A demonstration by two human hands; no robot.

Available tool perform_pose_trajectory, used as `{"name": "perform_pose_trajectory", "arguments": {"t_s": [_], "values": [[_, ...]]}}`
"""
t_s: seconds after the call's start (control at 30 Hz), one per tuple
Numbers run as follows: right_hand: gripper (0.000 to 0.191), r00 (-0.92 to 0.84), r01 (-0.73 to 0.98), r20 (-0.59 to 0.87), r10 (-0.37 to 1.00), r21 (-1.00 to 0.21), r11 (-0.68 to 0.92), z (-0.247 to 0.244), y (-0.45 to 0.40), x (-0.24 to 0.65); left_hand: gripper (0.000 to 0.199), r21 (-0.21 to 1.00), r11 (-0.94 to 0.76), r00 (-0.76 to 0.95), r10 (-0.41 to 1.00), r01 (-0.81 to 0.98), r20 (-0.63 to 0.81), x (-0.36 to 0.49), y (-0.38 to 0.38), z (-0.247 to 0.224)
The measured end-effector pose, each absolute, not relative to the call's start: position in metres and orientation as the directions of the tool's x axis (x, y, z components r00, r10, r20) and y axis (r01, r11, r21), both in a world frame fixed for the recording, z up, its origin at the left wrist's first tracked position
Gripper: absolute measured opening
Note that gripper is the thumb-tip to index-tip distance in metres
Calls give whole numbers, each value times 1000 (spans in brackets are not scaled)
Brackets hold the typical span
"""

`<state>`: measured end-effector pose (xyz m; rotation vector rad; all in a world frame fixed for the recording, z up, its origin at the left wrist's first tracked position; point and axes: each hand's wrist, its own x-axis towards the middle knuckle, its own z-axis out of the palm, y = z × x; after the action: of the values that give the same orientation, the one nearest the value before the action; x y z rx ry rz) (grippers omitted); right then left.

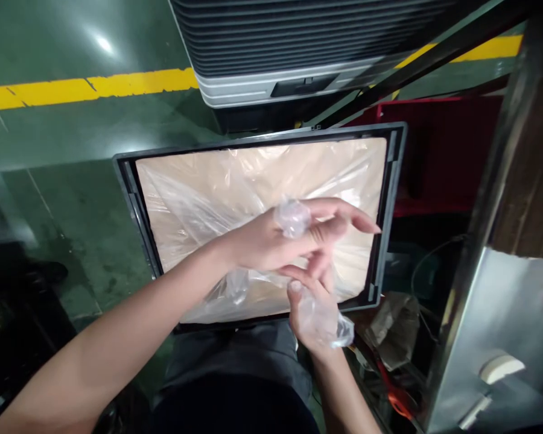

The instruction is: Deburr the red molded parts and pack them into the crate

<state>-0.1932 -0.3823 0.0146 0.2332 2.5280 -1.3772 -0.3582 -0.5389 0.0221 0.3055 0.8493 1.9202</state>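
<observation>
Our left hand [276, 244] crosses over our right hand [315, 301] above a dark-rimmed crate [394, 181], its tan surface lying directly beneath our fingers. Clear film [185, 205] spreads over that surface nearly from rim to rim, a stage we judge largely done, though creases run out from below our fingers. What remains, as we judge it, is on us: a wad of clear plastic [293, 218] sits behind our left fingers, and a looser clear wrap [344, 333] bunches behind our right fingers, toward the wrist. Our left index finger stretches outward, thumb close by; our right fingers overlap beneath. Blur keeps us from telling whether either set grips anything. A ribbed dark case [298, 36] stands beyond our fingers.
</observation>
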Motion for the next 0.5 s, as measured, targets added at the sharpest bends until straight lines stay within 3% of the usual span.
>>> {"name": "perform_pose_trajectory", "arguments": {"t_s": [0.07, 0.13, 0.23, 0.3, 0.4, 0.5], "values": [[24, -964, 190, -246, -105, -906, 377, 32, -387, -204, 36, 655, -334, -584, 786, -678, -204, -361, -541, 17], [23, -942, 266, -281, -185, -958, 103, 42, -392, -211, 40, 696, -312, -642, 715, -647, -276, -362, -543, 15], [22, -897, 438, -406, -176, -875, -209, 49, -397, -215, 30, 754, -192, -618, 712, -628, -333, -366, -545, 16], [33, -859, 512, -486, -164, -801, -310, 51, -401, -219, 35, 760, -158, -582, 743, -630, -329, -370, -549, 17], [46, -810, 586, -576, -113, -787, -193, 48, -409, -229, 49, 766, -166, -577, 759, -621, -303, -376, -557, 21], [61, -827, 559, -540, 153, -819, 128, 36, -419, -241, 35, 838, -109, -553, 795, -535, -250, -374, -564, 31]]}}
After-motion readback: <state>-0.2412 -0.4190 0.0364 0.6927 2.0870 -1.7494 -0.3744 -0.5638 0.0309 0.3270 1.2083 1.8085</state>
